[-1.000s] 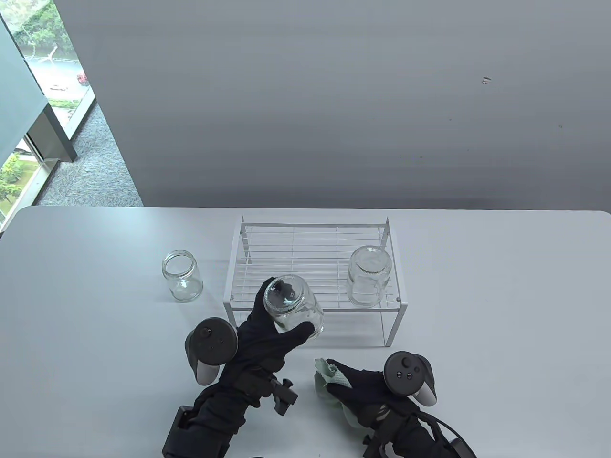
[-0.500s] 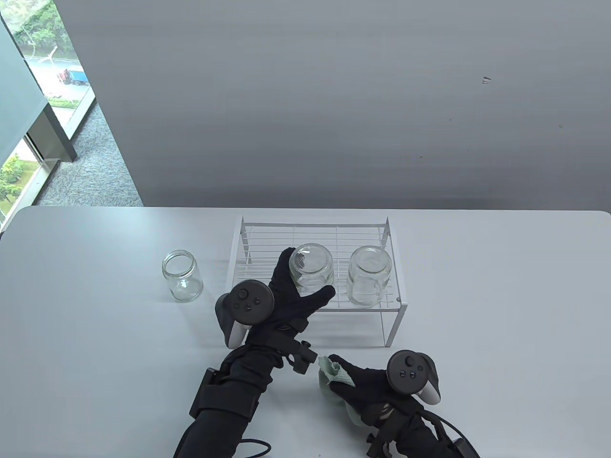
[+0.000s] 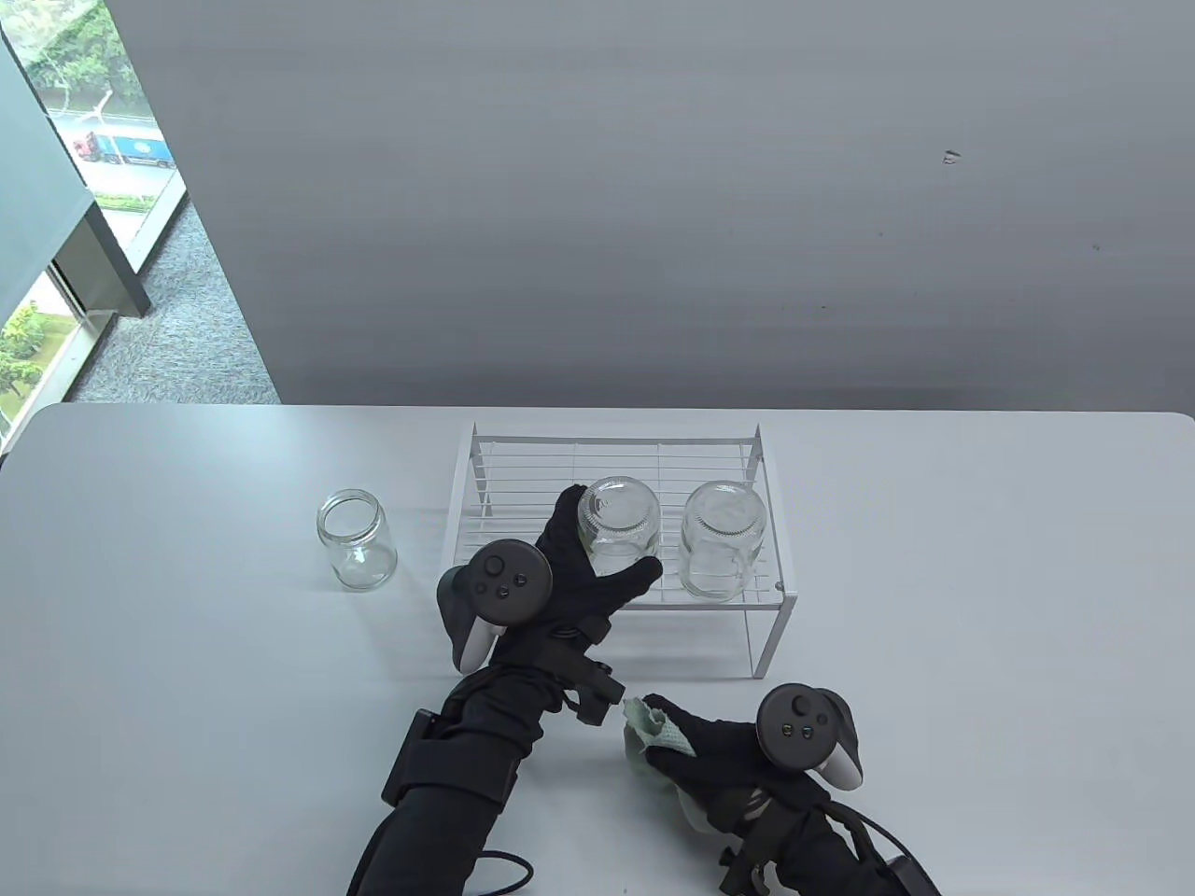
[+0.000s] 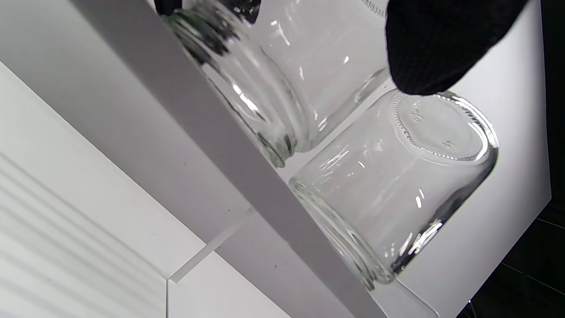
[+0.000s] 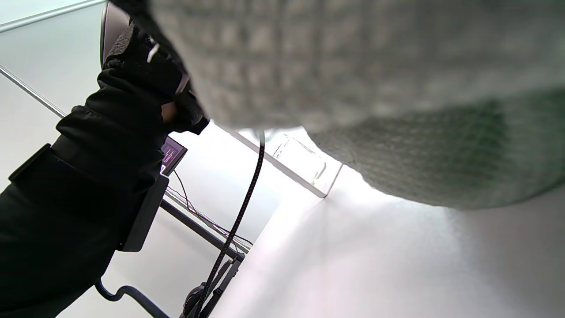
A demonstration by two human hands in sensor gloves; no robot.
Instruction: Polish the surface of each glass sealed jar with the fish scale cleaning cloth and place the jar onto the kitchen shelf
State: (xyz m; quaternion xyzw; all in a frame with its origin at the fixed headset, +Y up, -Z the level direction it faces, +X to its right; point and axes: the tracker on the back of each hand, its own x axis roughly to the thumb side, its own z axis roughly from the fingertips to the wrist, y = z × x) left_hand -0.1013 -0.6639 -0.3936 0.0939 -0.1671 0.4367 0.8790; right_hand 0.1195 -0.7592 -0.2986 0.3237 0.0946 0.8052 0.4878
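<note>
The left hand [image 3: 569, 579] reaches over the near edge of the white wire shelf [image 3: 485, 551] and has its fingers [image 3: 568, 509] and thumb curled around a glass jar [image 3: 618, 523] standing mouth-down on the shelf top. Just to its right stands a second upturned jar [image 3: 723, 537], close beside the first but apart from it in the table view. A third jar [image 3: 356, 539] stands upright and open on the surface [image 3: 980, 579], left of the shelf, not yet shelved.

The right hand [image 3: 719, 761] rests near the front of the surface with its fingers closed on the bunched pale green cloth [image 3: 644, 737].

These jars look like smooth, rigid, thick-walled glass: probably weighty for their size, slick under a glove, and liable to chip if knocked against each other or the wires. The best hold is likely a wrap around the straight body, thumb opposite the fingers, rather than on the ribbed neck. On thin wires an upturned rim may rock, so the jar should sit steady before release. The cloth is soft and limp and bunches easily.
</note>
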